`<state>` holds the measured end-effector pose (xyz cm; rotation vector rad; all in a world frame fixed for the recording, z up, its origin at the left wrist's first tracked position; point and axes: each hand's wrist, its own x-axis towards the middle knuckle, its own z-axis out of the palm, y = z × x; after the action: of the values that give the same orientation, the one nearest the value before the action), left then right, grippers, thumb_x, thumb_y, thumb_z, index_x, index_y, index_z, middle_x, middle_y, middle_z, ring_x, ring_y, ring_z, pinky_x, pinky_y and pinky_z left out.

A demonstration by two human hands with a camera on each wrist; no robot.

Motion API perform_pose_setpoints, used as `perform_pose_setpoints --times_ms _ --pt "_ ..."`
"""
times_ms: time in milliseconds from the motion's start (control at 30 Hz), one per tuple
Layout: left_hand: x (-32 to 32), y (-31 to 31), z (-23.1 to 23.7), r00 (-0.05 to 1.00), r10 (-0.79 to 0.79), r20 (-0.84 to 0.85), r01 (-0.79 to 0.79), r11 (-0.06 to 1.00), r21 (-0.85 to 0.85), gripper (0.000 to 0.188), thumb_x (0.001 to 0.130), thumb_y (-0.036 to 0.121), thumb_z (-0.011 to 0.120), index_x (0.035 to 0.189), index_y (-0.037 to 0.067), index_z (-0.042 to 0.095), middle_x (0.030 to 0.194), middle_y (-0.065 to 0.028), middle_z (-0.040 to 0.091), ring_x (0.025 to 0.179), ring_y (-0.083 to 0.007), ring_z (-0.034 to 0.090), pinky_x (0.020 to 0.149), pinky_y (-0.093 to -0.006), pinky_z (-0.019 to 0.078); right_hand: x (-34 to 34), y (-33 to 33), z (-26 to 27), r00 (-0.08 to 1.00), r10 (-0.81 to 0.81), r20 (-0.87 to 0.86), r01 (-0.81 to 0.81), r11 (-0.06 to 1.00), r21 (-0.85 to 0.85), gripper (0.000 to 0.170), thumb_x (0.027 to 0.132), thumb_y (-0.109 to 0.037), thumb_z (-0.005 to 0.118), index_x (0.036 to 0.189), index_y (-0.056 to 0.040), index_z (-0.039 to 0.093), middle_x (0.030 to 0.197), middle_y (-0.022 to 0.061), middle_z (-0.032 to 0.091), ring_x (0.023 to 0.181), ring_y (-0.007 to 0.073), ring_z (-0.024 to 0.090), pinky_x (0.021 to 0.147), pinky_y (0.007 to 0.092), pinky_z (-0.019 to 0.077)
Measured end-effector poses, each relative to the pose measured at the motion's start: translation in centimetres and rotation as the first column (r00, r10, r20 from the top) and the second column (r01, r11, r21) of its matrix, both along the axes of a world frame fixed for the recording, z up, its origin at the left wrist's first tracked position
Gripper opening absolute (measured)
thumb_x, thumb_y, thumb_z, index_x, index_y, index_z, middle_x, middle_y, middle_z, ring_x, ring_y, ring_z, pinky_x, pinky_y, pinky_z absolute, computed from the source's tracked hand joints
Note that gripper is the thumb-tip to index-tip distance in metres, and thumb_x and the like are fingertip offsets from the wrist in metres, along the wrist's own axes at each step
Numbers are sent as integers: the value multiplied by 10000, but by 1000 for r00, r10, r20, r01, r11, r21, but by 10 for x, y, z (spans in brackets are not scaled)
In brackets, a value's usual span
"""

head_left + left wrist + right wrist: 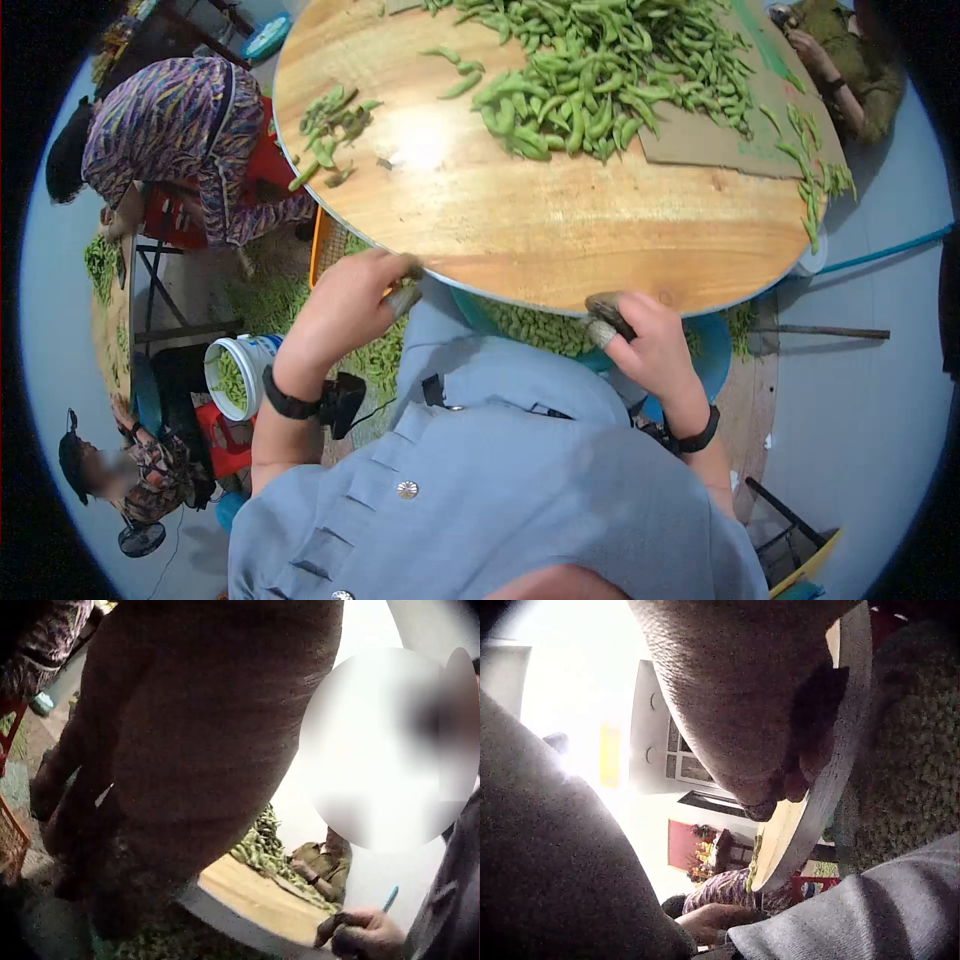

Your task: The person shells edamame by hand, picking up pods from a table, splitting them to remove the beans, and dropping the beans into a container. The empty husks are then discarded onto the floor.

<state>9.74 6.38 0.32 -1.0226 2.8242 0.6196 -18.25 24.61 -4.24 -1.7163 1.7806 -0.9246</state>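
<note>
Across our tabletop lie pods, cut off at top; by its near edge our left hand and right hand curl, fingertips obscured: we cannot tell whether either grips anything.

At left, a person in patterned clothes leans beside a red chair. Below, a white bucket stands near a red stool, and a capped person is near a black fan. At right, a teal pole juts out below a person in olive.

No readable text or labels
</note>
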Motion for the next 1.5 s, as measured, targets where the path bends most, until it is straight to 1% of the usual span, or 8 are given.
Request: perform_pose_setpoints --times_ms 333,467,600,800,1067,1200,1400,1500 --pt "-126 -164 -21 957 109 -267 -229 850 -475 319 836 120 516 1150 99 573 1059 -175 608 960 -385 593 827 -438 495 -34 2 2 991 -128 40 127 992 24 235 776 -166 694 953 -18 647 784 153 601 718 316 592 634 369 476" --pt "-148 -224 -52 967 -65 -245 -86 825 -558 382 838 177 533 1213 104 543 1110 -187 598 991 -390 577 864 -441 479 -46 3 -6 976 -163 142 161 987 26 231 776 -162 698 947 -17 646 789 151 608 717 312 597 633 367 479" --pt "-170 -214 -52 995 92 -46 -101 961 -258 329 816 111 534 1136 67 594 1010 -239 633 930 -412 599 807 -438 487 -58 4 -5 971 -184 150 181 983 34 209 774 -83 654 953 25 647 821 143 645 731 226 640 654 306 498" --pt "-170 -162 -47 958 86 -273 -90 996 -1 229 779 116 580 987 56 654 867 -187 662 811 -355 631 736 -393 502 -62 0 -4 965 -163 206 162 987 22 221 790 -156 675 961 -19 645 806 153 615 733 315 607 648 359 486" --pt "-169 -51 8 813 294 -502 -136 935 327 192 866 87 624 1036 0 638 771 -8 645 611 -55 558 535 -195 440 -51 -2 -5 938 -176 298 176 984 27 224 792 -155 671 965 -15 645 803 155 620 703 292 603 643 342 482" --pt "-164 -16 -4 757 375 -536 21 805 593 217 885 165 627 1060 41 659 784 5 642 624 -30 514 507 -170 379 -38 -14 -4 858 -243 453 211 970 122 224 814 -140 663 984 3 637 825 118 647 726 169 622 658 289 485" --pt "-164 27 -30 608 685 -401 207 350 914 260 881 171 643 1091 18 639 893 -7 633 668 -44 531 570 -173 430 -11 -32 2 631 -240 737 250 963 100 203 831 -117 660 968 27 620 798 36 659 710 107 607 621 274 495" --pt "-158 37 -37 638 606 -476 193 473 860 280 894 208 619 1106 27 648 869 9 627 710 -42 518 606 -191 416 -2 -34 -2 704 -273 656 339 940 27 199 809 -117 662 960 6 619 762 85 662 652 139 618 578 298 481"
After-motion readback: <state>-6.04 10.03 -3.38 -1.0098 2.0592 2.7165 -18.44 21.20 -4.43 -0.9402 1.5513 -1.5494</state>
